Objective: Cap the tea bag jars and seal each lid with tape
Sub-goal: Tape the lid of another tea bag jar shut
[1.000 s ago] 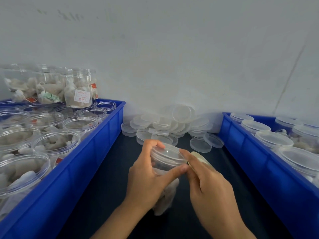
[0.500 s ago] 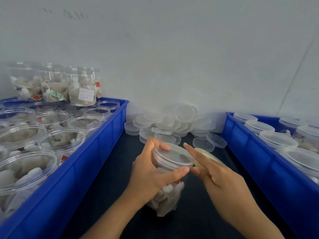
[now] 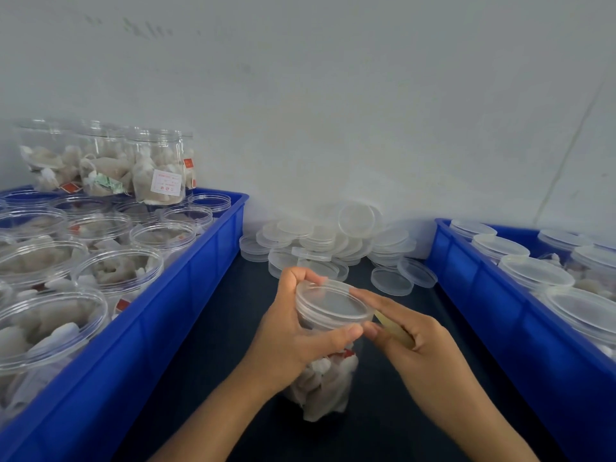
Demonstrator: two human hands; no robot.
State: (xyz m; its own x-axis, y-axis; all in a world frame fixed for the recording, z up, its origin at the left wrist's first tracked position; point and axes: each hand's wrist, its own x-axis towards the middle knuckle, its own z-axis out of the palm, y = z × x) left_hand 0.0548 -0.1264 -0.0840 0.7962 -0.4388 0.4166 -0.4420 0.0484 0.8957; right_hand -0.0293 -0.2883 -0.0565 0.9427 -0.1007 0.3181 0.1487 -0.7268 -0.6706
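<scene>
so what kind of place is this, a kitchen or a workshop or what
Probably a small packing station, not a kitchen: a blue crate of open tea bag jars, a heap of loose lids by the wall, and a second blue crate of capped jars.

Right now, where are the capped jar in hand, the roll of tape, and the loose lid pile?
capped jar [image 3: 333,303]: head view, centre of its clear lid.
roll of tape [image 3: 395,330]: head view, yellowish edge under the right fingers.
loose lid pile [image 3: 328,240]: head view, middle of the heap.

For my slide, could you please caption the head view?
Left hand grips a capped clear plastic tea bag jar while right hand holds a yellowish tape roll against it.
</scene>
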